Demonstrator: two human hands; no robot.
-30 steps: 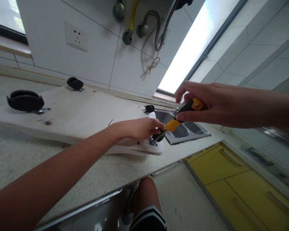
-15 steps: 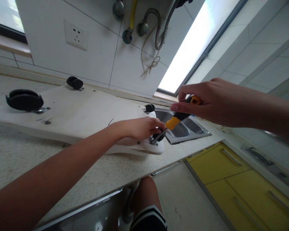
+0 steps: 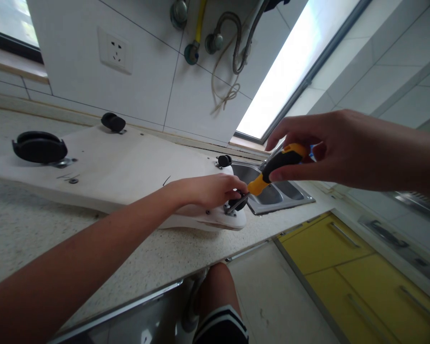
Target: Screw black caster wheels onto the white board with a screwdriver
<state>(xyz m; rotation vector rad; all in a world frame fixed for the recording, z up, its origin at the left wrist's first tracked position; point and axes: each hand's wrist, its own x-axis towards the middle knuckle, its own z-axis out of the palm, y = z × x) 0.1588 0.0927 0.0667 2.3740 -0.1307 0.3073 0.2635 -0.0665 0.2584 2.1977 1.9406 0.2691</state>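
Observation:
A yellow-and-black screwdriver (image 3: 260, 185) stands tilted, its metal shaft reaching down to the mounting plate of a black caster (image 3: 241, 202). My right hand (image 3: 318, 145) is around the handle in a loose grip, the thumb against its side and the forefinger lifted away. My left hand (image 3: 226, 186) is closed, fingertips pinched at the shaft just above the caster; the exact contact is partly hidden. Beneath lies a white board (image 3: 143, 162), wheels up, with more black casters (image 3: 39, 147) at its other corners.
The board rests on a speckled countertop (image 3: 186, 248). A steel double sink (image 3: 290, 193) is set in beyond its right end. Yellow cabinets (image 3: 329, 243) stand at the right. On the tiled wall are a socket (image 3: 115, 51) and pipe valves (image 3: 191, 52).
My right hand has loosened and turned about the screwdriver handle, its fingers farther apart, so more of the handle shows. My left hand keeps its place.

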